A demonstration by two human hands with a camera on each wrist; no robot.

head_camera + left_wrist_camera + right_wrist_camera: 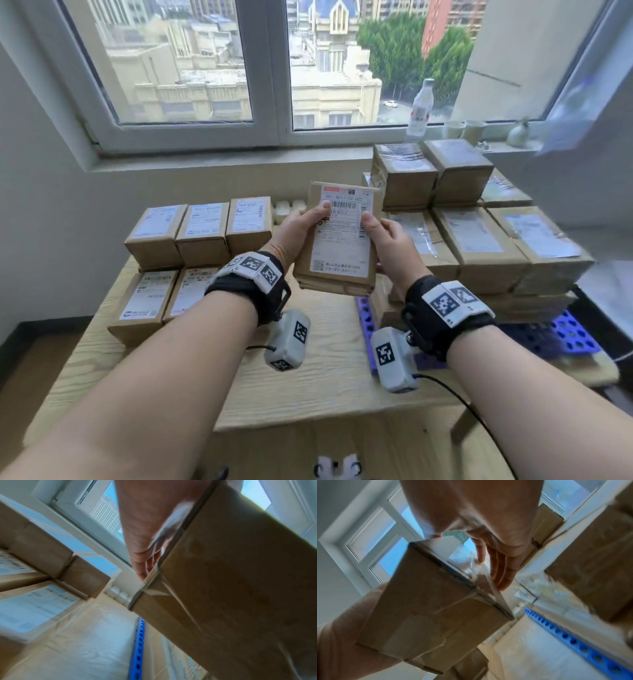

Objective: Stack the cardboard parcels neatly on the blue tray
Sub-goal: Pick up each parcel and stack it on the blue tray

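Plainly brown, the taped parcel (337,240) bears a white shipping label.

Parcel (337,240) label: "N21", "022"

Both bare forearms are stretched forward, and a black wrist strap with white coded markers is worn on each. The left hand (297,230) is set against the left edge of a cardboard parcel (339,240), its thumb laid on the labelled top face and its fingers hidden underneath. The right hand (390,240) is placed opposite on the right edge, thumb on top; from the right wrist view its fingers (500,566) are seen extended along the parcel's side.
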